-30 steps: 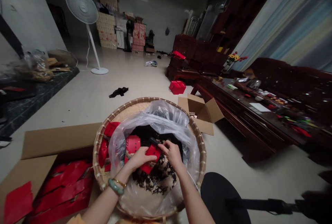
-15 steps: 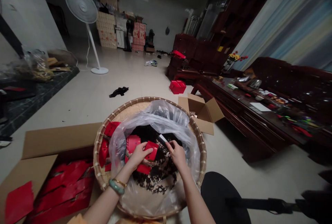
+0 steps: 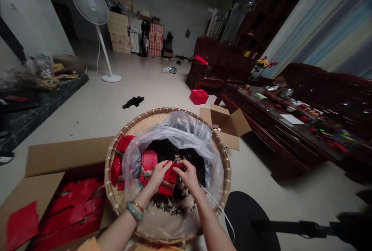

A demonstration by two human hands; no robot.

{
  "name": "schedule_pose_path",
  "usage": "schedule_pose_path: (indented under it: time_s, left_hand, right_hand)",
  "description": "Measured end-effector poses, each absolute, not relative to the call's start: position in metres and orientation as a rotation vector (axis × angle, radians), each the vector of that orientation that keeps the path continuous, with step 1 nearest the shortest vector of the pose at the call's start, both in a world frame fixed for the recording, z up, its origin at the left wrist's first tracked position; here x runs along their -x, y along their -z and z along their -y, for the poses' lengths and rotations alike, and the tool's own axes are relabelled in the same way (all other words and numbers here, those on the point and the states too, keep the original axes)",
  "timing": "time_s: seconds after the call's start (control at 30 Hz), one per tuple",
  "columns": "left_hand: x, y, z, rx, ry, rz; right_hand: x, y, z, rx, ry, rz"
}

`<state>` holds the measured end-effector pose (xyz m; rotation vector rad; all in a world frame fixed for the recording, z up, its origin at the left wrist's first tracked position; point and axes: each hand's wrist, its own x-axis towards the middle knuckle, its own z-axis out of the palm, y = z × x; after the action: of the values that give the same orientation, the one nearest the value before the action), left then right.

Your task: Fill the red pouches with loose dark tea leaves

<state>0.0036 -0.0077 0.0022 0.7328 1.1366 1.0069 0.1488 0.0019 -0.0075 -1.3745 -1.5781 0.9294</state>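
My left hand [image 3: 159,175], with a green bangle on the wrist, grips a small red packet [image 3: 171,173] over the open plastic bag. My right hand [image 3: 187,174] has its thumb and forefinger pinched at the packet's upper right edge. Under both hands, dark curly dried leaf-like bits [image 3: 180,200] lie in the clear plastic bag [image 3: 216,165], which sits in a round woven bamboo basket [image 3: 226,161]. More red packets [image 3: 149,160] rest in the bag left of my hands. A thin white cord [image 3: 216,201] runs from beside my right wrist over the basket rim.
At the left stands an open cardboard box [image 3: 69,154] full of red packets. Beyond the basket's right rim is another open carton [image 3: 240,123]. A black round stand base [image 3: 250,220] lies at lower right, near a dark wooden table [image 3: 261,127]. A white fan [image 3: 112,78] stands farther back.
My right hand has moved left to the red packet; the white-and-black slim item it held is out of sight. The white cord has appeared beside my right wrist.
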Motion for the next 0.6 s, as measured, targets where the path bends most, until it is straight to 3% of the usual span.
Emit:
schedule_pose_path:
  time_s: [0.2,0.47,0.6]
  left_hand:
    - [0.001,0.005,0.01,-0.787,-1.072,-1.082]
    - [0.022,0.016,0.0,-0.914,-0.8,-1.133]
    - [0.052,0.013,-0.012,-1.6,-0.802,-1.785]
  right_hand:
    - [-0.143,0.01,0.005,1.358,-1.08,1.484]
    - [-0.163,0.014,0.001,1.404,-1.298,1.237]
    - [-0.176,0.008,-0.008,1.419,-1.174,0.948]
